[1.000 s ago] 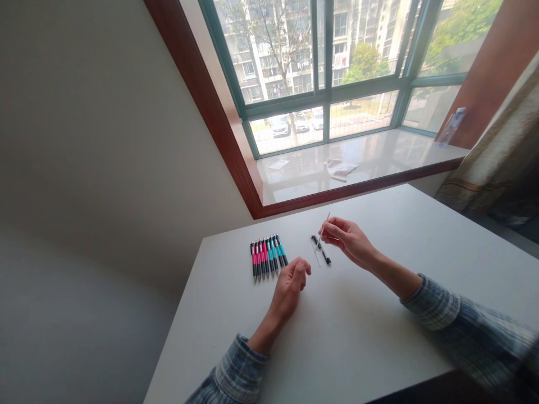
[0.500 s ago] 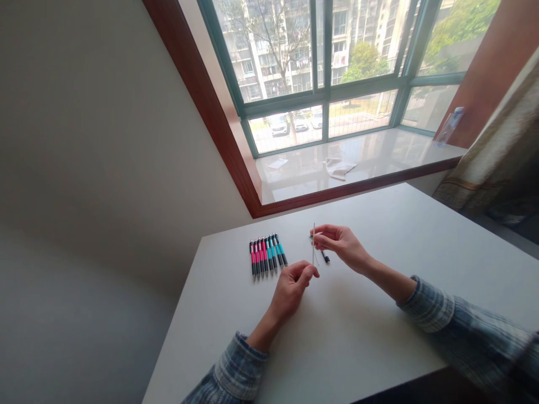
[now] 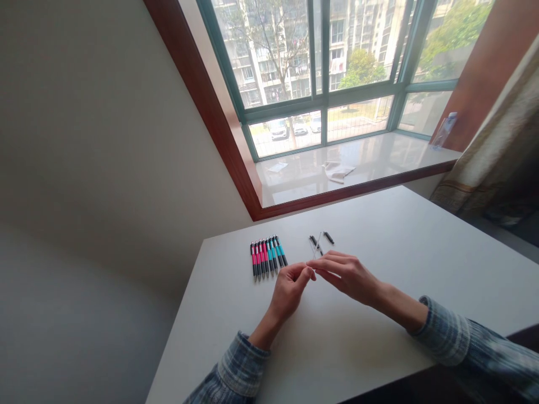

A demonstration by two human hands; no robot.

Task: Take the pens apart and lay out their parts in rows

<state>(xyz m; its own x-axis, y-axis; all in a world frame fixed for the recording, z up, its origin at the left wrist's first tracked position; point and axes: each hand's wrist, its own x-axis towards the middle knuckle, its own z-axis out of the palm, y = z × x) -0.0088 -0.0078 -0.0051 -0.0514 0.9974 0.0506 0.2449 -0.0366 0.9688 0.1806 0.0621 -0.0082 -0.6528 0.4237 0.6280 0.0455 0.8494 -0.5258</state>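
My left hand (image 3: 291, 289) is closed in a pinch, with a thin white pen refill (image 3: 318, 242) rising from near its fingertips. My right hand (image 3: 351, 276) reaches in from the right, its fingertips meeting the left thumb and forefinger. Whatever those right fingertips pinch is too small or hidden to make out. Just beyond the hands lie dark pen parts, among them a slim black barrel piece (image 3: 314, 242) and a short black grip piece (image 3: 329, 238). Another thin pale rod seems to cross the refill there.
A row of several pink and blue click pens (image 3: 267, 258) lies left of the hands on the white table (image 3: 362, 219). Behind the table, the window sill holds a white cloth (image 3: 338, 171) and a clear bottle (image 3: 444, 132). A curtain (image 3: 480, 146) hangs at the right.
My right hand has let go of the refill's upper part and come down to the left fingertips. The black pen parts behind it now show. My left hand has barely moved.
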